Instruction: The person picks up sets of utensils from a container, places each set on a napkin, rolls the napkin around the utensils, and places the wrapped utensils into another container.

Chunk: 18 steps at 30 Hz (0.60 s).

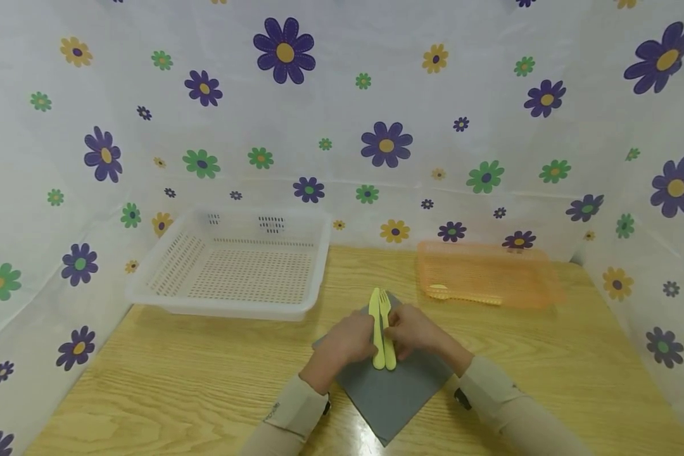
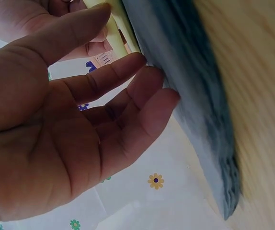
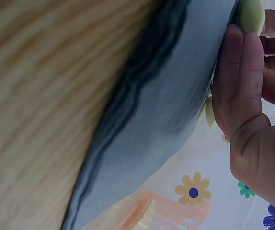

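A yellow knife (image 1: 375,329) and a yellow fork (image 1: 386,329) lie side by side on a folded dark grey napkin (image 1: 390,399), turned cornerwise on the table. From the left, my left hand (image 1: 350,339) reaches to the knife. Its thumb is by the yellow handles, while the loosely extended fingertips (image 2: 142,58) touch the napkin in the left wrist view. My right hand (image 1: 413,329) pinches the fork's handle from the other side. In the right wrist view, its fingers (image 3: 243,72) lie along the napkin beside the yellow handle end (image 3: 251,17). Part of the grip is hidden.
A white perforated basket (image 1: 228,310) stands at the back left. At the back right, a shallow orange basket (image 1: 490,250) contains a yellow utensil (image 1: 467,296). The wooden table (image 1: 165,373) is bordered by flower-patterned white sheeting (image 1: 330,95) at the back and sides.
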{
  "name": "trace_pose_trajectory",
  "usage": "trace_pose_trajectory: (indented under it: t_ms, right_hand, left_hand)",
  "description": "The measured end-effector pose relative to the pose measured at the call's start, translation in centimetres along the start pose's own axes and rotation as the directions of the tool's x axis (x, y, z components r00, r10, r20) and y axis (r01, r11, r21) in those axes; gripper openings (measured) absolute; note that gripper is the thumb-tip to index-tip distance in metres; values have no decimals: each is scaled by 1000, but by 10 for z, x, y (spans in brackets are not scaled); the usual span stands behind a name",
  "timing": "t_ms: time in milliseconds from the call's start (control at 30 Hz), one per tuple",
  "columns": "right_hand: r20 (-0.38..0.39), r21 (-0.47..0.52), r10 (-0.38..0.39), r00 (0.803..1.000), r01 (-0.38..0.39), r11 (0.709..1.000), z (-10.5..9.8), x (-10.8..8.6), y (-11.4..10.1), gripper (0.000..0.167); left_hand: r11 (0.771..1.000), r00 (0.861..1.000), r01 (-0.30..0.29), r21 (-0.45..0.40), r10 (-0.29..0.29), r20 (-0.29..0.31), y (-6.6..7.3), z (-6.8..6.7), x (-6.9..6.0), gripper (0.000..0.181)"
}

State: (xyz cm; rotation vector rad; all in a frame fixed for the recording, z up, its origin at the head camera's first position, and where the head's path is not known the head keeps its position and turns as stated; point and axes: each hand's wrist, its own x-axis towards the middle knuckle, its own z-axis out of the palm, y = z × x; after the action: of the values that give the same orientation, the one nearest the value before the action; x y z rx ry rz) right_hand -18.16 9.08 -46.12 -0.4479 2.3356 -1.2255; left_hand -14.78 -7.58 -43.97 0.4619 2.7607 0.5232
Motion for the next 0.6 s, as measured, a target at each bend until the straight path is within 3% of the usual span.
trace_pose_trajectory:
  t_ms: [200,433,600]
  right_hand:
    - [-28,-29,41,999,-42,999,4,-1,-2,8]
    - [-1,-31,4,1000,-4,1000,3,-3,1,10]
    - [13,-54,4,1000,-3,999,2,-5,1,15]
  left_hand:
    - [1000,1000,11,4,-11,8,1,0,-1,21]
    - [999,999,-35,9,35,-30,-2,3,0,21]
    - [999,999,-28,23,29,-32,-2,4,1,20]
